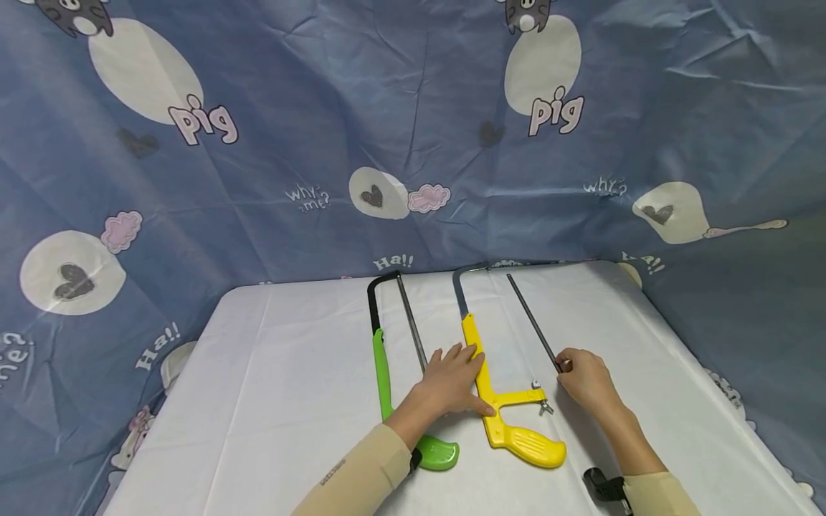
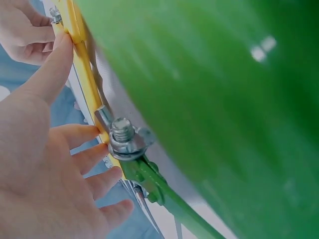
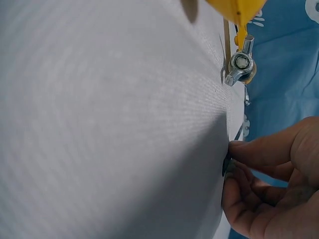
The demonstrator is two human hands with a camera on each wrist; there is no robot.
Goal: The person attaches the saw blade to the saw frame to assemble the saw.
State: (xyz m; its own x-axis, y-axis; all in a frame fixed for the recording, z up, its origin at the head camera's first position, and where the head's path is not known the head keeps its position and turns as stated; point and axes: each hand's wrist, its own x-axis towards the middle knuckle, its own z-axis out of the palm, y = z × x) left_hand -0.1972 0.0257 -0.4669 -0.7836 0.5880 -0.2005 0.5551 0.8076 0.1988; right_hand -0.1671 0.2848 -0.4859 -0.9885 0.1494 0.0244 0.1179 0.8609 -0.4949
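Observation:
A yellow hacksaw frame (image 1: pixel 532 446) lies on the white table, with no blade fitted across it. My left hand (image 1: pixel 449 383) rests on it, fingers spread, fingertips and thumb touching the yellow grip; in the left wrist view the fingers (image 2: pixel 92 158) are fairly straight along its edge. To its right, my right hand (image 1: pixel 589 383) pinches the near end of a thin dark hacksaw blade (image 1: pixel 532 319) between thumb and fingers. The blade lies apart from the frame, pointing away. A wing nut (image 3: pixel 241 62) sits on the frame's short arm.
Left of the yellow frame lies a green hacksaw (image 1: pixel 382 373) with a blade (image 1: pixel 413 322) beside its bow; my left forearm covers part of it. A blue patterned cloth (image 1: pixel 387 129) hangs behind the white tabletop (image 1: pixel 290 401).

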